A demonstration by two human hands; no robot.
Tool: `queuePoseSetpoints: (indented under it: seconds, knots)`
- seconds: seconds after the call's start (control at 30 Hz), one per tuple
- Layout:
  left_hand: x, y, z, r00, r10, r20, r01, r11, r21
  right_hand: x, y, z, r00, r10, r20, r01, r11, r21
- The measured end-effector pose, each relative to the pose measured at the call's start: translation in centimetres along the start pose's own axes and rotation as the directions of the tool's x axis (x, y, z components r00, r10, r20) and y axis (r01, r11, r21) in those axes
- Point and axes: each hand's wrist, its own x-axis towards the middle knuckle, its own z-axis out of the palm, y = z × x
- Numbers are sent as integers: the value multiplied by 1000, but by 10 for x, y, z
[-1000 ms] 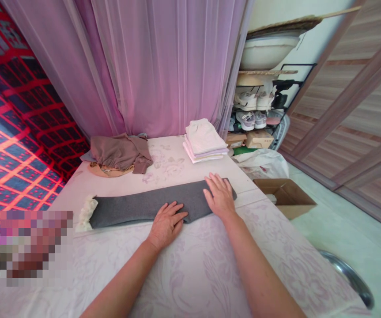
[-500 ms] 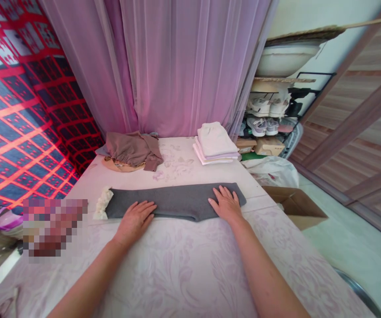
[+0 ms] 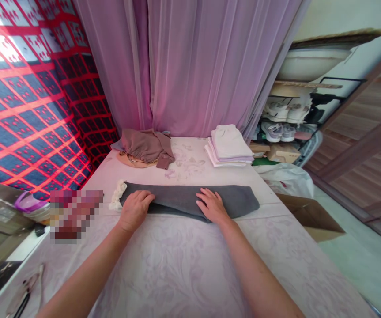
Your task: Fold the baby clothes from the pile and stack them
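Note:
A pair of dark grey pants [image 3: 173,196], folded into a long strip, lies across the patterned bed sheet [image 3: 177,260]. Cream ruffled trim [image 3: 119,194] shows at its left end. Close to that trim, my left hand [image 3: 135,211] rests on the cloth with arched fingers pointing right; its thumb is hidden. My right hand [image 3: 213,206] lies on the strip right of its middle, fingers spread and palm down. Between the hands, the near edge shows a loose, slightly separated layer.
At the back left sits a crumpled brown garment [image 3: 147,148]. A stack of folded white clothes [image 3: 230,143] stands at the back right. Beyond the right edge are a cardboard box [image 3: 312,214] and a shoe rack [image 3: 286,112]. Glasses [image 3: 28,282] lie at lower left.
My right hand has slid left along the grey pants, away from their right end. My left hand has shifted nearer the ruffled end and arched more. The view has turned slightly left.

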Motion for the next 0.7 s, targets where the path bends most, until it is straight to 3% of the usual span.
queuePoseSetpoints:
  seconds: [0.2,0.33,0.47,0.6,0.7]
  knots:
    - [-18,5,10,995,-56,84,59,998,-27,36,-17,-23,996,-59,-60,57,998,-31]
    - [-13,30,9,995,-50,87,58,995,-83,71,-37,-24,989,-120,87,124,991,-44]
    - [-1,57,14,992,-6,122,25,987,-156,86,-45,-20,974,-143,178,151,988,-34]
    - [-1,62,21,996,18,89,1,978,-211,88,-41,-23,954,-160,255,159,987,21]
    - [-8,58,23,997,57,54,-43,972,-231,92,-38,-27,924,-117,363,97,993,72]
